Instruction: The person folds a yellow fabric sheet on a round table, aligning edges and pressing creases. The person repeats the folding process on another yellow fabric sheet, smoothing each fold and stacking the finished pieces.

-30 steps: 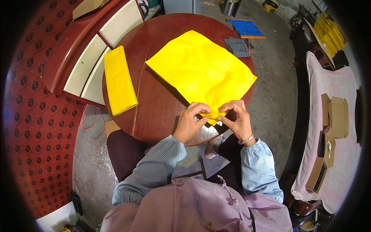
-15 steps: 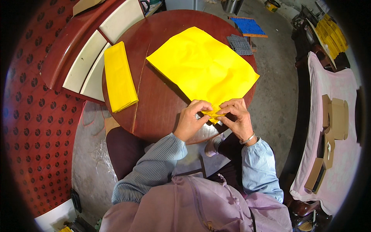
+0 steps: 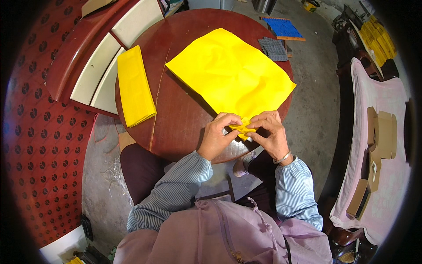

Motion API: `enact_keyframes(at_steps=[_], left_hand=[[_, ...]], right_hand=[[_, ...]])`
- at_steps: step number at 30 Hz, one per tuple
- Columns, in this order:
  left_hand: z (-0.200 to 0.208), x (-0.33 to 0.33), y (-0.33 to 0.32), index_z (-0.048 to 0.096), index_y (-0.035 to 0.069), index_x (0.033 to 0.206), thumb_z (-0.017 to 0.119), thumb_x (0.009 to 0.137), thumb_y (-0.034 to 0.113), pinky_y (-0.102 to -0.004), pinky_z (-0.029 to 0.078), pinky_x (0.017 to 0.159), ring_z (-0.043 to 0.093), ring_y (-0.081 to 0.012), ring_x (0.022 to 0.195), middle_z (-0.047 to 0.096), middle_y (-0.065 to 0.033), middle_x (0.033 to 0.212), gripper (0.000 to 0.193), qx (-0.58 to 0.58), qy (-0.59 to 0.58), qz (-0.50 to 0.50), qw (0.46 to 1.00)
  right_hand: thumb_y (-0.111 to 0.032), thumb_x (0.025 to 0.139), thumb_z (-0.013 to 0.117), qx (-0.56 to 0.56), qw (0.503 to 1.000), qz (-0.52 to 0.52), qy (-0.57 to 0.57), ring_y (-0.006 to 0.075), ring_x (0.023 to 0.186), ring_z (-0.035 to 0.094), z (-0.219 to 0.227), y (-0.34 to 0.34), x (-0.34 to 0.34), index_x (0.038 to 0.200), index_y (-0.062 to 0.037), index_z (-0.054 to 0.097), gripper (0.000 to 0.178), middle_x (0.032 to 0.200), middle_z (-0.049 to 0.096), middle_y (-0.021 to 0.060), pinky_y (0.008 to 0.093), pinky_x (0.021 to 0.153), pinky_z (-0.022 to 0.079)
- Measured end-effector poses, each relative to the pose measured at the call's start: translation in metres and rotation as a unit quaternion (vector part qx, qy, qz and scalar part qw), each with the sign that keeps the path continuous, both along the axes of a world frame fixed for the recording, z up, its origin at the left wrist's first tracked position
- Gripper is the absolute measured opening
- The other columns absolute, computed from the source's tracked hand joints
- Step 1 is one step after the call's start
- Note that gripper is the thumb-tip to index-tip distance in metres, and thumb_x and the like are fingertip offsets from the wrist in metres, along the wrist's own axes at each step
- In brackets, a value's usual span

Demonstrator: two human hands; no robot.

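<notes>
1. Nearest, a pinkish-purple garment (image 3: 198,233) fills the lower edge and is cut off there; it hides most of the lap. Striped sleeves cover both forearms, the left sleeve (image 3: 176,187) and the right sleeve (image 3: 294,189).
2. The left hand (image 3: 217,135) pinches the near corner of a yellow sheet (image 3: 233,70) between thumb and fingers. The right hand (image 3: 270,135), with a bracelet (image 3: 281,158) at its wrist, pinches the same corner just beside it. The corner is bunched between them; the fingers hide part of it, so the exact folds are hard to make out.
3. Beyond the hands, the sheet spreads over the round red-brown tabletop (image 3: 180,127), slightly rumpled, hiding much of the surface below.
4. A shoe (image 3: 240,167) shows below the table's near edge, partly covered.
5. Left on the tabletop lies a folded yellow stack (image 3: 135,90), well apart from the sheet; its layers are too tight to count.
6. Near the far right edge sits a grey textured mat (image 3: 273,49), its underside out of sight.
7. Farther off, a blue-topped stool (image 3: 283,29) stands partly hidden by the table, and a metal bin (image 3: 264,5) is cut off by the upper edge.
</notes>
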State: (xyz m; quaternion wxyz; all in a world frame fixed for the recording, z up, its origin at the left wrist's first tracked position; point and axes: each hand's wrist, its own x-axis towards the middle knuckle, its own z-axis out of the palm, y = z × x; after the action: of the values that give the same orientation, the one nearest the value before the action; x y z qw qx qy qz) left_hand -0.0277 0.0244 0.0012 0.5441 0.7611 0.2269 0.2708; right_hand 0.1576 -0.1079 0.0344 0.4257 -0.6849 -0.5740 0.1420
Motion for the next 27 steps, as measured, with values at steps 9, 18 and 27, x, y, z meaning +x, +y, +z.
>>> enact_keyframes(at_steps=[9, 18, 27], left_hand=[[-0.0004, -0.0007, -0.0003, 0.070, 0.002, 0.113, 0.077, 0.088, -0.010, -0.0338, 0.061, 0.104, 0.075, -0.0224, 0.115, 0.072, -0.0118, 0.123, 0.029, 0.002, -0.002, 0.002, 1.000], [-0.0016, 0.0001, -0.0003, 0.070, 0.002, 0.113, 0.077, 0.087, -0.010, -0.0330, 0.061, 0.103, 0.075, -0.0219, 0.114, 0.073, -0.0117, 0.122, 0.030, 0.006, -0.013, 0.003, 1.000], [-0.0004, -0.0003, -0.0006, 0.070, 0.002, 0.113, 0.077, 0.087, -0.010, -0.0335, 0.061, 0.103, 0.075, -0.0227, 0.115, 0.073, -0.0120, 0.123, 0.029, -0.001, -0.014, 0.002, 1.000]], right_hand=[[-0.011, 0.075, 0.094, -0.002, 1.000, 0.003, 0.001, 0.0247, 0.106, 0.061, 0.0007, 0.0008, 0.0003, 0.102, -0.0101, 0.083, 0.028, 0.106, 0.077, 0.0024, 0.0407, 0.100, 0.044], [-0.011, 0.074, 0.095, -0.008, 1.000, 0.004, 0.005, 0.0248, 0.106, 0.062, 0.0024, 0.0005, 0.0009, 0.101, -0.0089, 0.082, 0.030, 0.105, 0.078, 0.0032, 0.0404, 0.099, 0.046], [-0.011, 0.075, 0.095, -0.015, 1.000, 0.005, 0.012, 0.0251, 0.108, 0.060, 0.0008, -0.0003, 0.0024, 0.096, -0.0086, 0.081, 0.025, 0.107, 0.076, 0.0031, 0.0406, 0.099, 0.046]])
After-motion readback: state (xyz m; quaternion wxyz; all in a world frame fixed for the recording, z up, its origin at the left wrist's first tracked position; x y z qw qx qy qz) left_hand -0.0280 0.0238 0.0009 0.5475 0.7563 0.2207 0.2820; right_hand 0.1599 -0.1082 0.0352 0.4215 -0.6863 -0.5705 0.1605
